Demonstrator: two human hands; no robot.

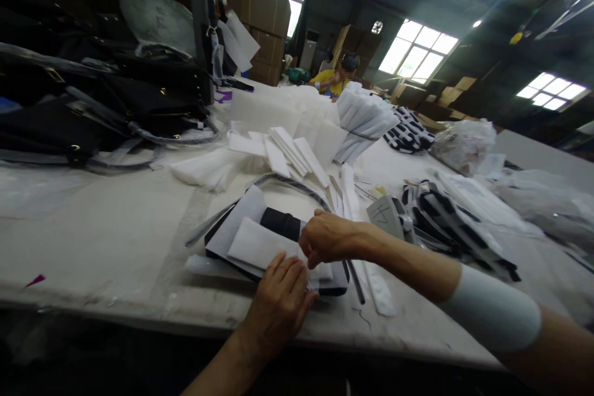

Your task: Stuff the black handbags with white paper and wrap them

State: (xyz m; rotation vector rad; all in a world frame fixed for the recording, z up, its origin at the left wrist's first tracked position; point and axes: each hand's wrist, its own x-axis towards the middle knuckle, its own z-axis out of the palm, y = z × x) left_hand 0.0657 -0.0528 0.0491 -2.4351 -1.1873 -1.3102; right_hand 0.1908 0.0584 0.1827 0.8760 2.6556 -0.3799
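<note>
A black bag lies flat on the white worktable, partly wrapped in white tissue paper. My left hand presses down on the near edge of the paper with fingers together and flat. My right hand is closed in a pinch on the paper's right edge above the bag. A grey strap arcs behind the bag.
Stacks of folded white paper and a fanned bundle stand behind. Black bags pile at the left. Black-and-white striped items and a tape dispenser lie at the right. A person in yellow sits far back.
</note>
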